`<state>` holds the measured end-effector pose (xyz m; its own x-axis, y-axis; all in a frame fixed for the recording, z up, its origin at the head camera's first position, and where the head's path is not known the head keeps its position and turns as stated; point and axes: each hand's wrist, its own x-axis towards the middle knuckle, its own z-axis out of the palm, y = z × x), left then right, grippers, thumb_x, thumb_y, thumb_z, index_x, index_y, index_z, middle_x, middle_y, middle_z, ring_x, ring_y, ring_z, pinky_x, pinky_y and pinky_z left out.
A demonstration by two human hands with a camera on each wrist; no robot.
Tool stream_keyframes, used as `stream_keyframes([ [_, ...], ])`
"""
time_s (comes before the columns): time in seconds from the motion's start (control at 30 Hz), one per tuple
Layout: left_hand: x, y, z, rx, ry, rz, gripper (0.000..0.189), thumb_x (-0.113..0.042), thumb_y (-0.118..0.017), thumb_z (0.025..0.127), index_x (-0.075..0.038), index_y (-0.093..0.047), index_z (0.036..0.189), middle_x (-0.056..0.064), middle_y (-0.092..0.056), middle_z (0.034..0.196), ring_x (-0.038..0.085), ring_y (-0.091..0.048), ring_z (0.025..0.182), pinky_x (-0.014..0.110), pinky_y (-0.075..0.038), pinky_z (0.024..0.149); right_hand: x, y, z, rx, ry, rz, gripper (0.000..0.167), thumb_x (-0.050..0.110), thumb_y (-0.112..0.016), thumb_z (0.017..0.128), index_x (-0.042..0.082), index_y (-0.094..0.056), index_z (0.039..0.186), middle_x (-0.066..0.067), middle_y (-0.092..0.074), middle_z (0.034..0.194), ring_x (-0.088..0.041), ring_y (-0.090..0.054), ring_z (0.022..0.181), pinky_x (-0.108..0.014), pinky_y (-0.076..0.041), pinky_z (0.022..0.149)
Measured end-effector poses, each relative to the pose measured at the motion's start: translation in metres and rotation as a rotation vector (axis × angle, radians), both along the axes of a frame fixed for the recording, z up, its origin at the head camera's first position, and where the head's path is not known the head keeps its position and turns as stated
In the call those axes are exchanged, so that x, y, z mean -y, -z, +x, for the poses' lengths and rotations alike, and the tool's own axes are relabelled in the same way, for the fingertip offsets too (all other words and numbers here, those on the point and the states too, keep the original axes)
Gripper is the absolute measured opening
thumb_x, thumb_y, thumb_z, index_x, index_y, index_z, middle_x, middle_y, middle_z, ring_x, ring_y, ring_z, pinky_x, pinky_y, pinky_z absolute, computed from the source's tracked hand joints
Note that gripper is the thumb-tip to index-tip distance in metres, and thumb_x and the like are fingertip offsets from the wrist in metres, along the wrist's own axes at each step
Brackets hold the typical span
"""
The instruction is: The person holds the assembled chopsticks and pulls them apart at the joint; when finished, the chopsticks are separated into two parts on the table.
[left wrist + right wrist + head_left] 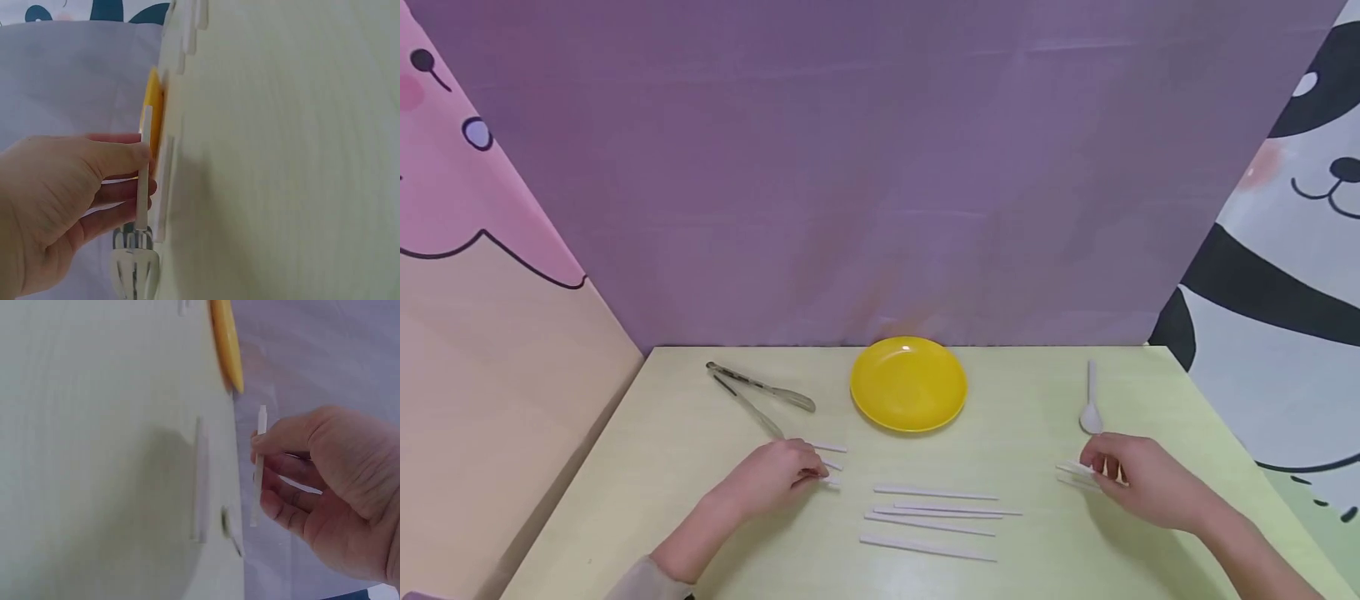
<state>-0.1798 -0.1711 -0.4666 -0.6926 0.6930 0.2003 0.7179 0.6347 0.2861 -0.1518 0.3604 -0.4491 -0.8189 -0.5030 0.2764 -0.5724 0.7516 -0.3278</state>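
Observation:
My left hand (775,473) pinches a pale chopstick (143,194) between thumb and fingertips, just above the left part of the table. Another chopstick (164,187) lies under it, and further chopstick ends (829,447) show beyond the fingers. At the right, my right hand (1153,482) holds a chopstick (258,481) by thumb and fingers, raised off the surface. Below it one more chopstick (200,481) rests on the table. Several chopsticks (929,524) lie roughly parallel between the hands.
A yellow plate (909,383) sits at the back middle of the table (647,500). Spread tongs (790,398) lie behind the left hand. A pale spoon (1091,419) is just beyond the right hand. A purple backdrop (880,167) rises at the table's far edge.

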Motion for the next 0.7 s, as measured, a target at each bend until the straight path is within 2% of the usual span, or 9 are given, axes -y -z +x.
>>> stream_keyframes([
  [0.17,0.0,0.004,-0.001,-0.019,0.002,-0.035,0.012,-0.005,-0.082,0.092,-0.017,-0.081,0.093,-0.007,-0.076,0.091,0.008,-0.069,0.086,0.025,-0.059,0.078,0.001,0.009,0.001,0.121,-0.011,0.042,0.032,-0.003,-0.08,0.083,0.025,-0.068,0.088,0.023,-0.058,0.078,0.009,-0.048,0.072,-0.021,-0.045,0.061],
  [0.27,0.0,0.007,-0.001,-0.038,0.0,-0.05,0.012,-0.006,-0.082,0.091,-0.018,-0.08,0.092,-0.007,-0.074,0.09,0.007,-0.068,0.084,0.025,-0.059,0.076,0.001,0.014,0.001,0.147,-0.021,0.052,0.031,-0.001,-0.083,0.082,0.025,-0.066,0.085,0.023,-0.058,0.076,0.009,-0.048,0.07,-0.021,-0.044,0.06],
  [0.5,-0.002,0.013,-0.004,-0.076,-0.027,-0.073,0.013,-0.008,-0.083,0.091,-0.02,-0.078,0.089,-0.008,-0.072,0.089,0.007,-0.067,0.082,0.026,-0.058,0.072,0.001,0.024,0.0,0.132,-0.015,0.061,0.034,-0.001,-0.083,0.08,0.026,-0.062,0.081,0.024,-0.053,0.073,0.009,-0.045,0.068,-0.02,-0.042,0.059],
  [0.6,-0.003,0.014,-0.004,-0.094,-0.029,-0.087,0.013,-0.007,-0.083,0.09,-0.02,-0.079,0.089,-0.008,-0.07,0.087,0.008,-0.066,0.081,0.026,-0.058,0.071,0.001,0.024,0.001,0.132,-0.018,0.066,0.034,-0.001,-0.083,0.08,0.026,-0.062,0.081,0.023,-0.053,0.073,0.009,-0.045,0.068,-0.02,-0.042,0.059],
  [0.7,-0.004,0.014,-0.005,-0.108,-0.021,-0.096,0.012,-0.006,-0.083,0.09,-0.018,-0.08,0.09,-0.006,-0.067,0.084,0.007,-0.063,0.079,0.025,-0.058,0.071,0.003,0.021,-0.001,0.089,-0.033,0.065,0.036,-0.002,-0.083,0.078,0.026,-0.062,0.081,0.024,-0.053,0.074,0.009,-0.045,0.069,-0.02,-0.042,0.059],
])
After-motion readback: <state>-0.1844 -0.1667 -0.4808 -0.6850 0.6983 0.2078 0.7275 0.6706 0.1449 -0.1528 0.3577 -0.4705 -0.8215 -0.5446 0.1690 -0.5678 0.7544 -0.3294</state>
